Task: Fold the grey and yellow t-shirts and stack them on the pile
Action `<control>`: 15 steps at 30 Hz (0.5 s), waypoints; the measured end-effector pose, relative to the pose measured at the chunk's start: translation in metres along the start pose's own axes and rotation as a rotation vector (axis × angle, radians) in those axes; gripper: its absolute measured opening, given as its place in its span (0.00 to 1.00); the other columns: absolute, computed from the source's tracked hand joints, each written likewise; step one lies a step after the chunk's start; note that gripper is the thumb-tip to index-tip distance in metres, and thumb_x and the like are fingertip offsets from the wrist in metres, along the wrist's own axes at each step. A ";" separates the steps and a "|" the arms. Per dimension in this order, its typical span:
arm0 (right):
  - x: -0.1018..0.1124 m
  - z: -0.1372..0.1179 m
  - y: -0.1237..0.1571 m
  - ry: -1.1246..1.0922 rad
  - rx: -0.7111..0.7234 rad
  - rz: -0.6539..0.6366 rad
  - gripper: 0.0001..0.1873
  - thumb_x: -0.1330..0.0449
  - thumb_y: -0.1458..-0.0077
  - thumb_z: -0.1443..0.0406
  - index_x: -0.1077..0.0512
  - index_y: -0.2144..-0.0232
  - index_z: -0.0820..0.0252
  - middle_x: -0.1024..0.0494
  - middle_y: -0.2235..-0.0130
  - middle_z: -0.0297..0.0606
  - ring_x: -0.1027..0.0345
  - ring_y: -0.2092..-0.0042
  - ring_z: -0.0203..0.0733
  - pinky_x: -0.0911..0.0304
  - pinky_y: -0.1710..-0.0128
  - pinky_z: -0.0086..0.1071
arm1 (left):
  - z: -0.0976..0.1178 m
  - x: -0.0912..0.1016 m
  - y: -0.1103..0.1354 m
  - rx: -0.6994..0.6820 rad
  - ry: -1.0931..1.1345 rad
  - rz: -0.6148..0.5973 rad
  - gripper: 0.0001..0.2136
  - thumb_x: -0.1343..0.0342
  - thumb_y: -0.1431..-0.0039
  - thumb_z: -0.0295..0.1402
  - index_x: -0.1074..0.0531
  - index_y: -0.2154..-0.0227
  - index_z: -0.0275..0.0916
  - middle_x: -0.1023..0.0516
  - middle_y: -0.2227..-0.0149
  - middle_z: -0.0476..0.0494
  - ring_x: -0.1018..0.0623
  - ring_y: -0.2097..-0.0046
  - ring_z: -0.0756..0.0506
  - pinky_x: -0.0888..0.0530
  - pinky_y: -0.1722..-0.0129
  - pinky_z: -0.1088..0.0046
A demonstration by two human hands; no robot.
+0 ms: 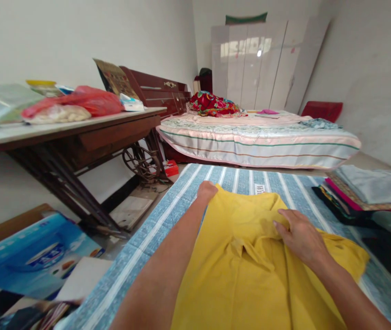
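Note:
A yellow garment [247,256] lies spread on a blue and white striped cloth [168,220] in front of me. My left hand [205,191] is closed on the garment's far left corner, its fingers curled under the edge. My right hand [300,238] rests on top of the garment near its right shoulder, fingers bent and pinching a fold of the yellow fabric.
A pile of folded fabrics [367,192] sits at the right. A bed [260,137] with a striped mattress stands ahead. At the left is a sewing-machine table [78,133] holding bags [78,103]. A blue printed box [34,256] lies at the lower left. White wardrobes [260,59] stand behind.

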State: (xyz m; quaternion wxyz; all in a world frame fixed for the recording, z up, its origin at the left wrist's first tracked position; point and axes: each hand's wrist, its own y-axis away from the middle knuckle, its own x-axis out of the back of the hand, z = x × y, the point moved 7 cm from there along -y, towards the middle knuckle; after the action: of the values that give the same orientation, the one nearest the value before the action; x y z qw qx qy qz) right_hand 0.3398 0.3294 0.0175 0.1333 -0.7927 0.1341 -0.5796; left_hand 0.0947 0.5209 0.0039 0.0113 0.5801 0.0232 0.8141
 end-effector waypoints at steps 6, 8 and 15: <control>-0.012 -0.011 -0.006 -0.027 0.078 -0.036 0.19 0.51 0.45 0.61 0.32 0.54 0.65 0.28 0.55 0.47 0.36 0.52 0.49 0.41 0.50 0.39 | -0.002 -0.006 0.007 -0.092 -0.130 0.084 0.13 0.56 0.36 0.35 0.31 0.55 0.36 0.25 0.58 0.38 0.26 0.54 0.43 0.30 0.55 0.64; -0.019 -0.010 -0.004 -0.018 0.083 -0.043 0.18 0.50 0.45 0.61 0.31 0.55 0.64 0.28 0.56 0.46 0.37 0.51 0.48 0.41 0.50 0.38 | 0.001 -0.008 0.012 -0.134 -0.171 0.106 0.13 0.58 0.37 0.33 0.33 0.54 0.37 0.25 0.58 0.36 0.26 0.53 0.41 0.31 0.54 0.64; -0.025 0.001 0.001 -0.031 0.057 0.016 0.18 0.50 0.45 0.61 0.31 0.56 0.66 0.28 0.55 0.48 0.38 0.51 0.49 0.42 0.50 0.39 | 0.019 0.003 0.026 -0.207 -0.262 0.186 0.14 0.61 0.38 0.29 0.35 0.54 0.34 0.32 0.51 0.32 0.33 0.47 0.38 0.34 0.51 0.61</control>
State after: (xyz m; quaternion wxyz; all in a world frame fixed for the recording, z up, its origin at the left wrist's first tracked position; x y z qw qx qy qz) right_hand 0.3332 0.3376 -0.0047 0.1625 -0.7963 0.1219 -0.5698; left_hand 0.1124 0.4957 0.0139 -0.0013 0.6765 -0.1160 0.7272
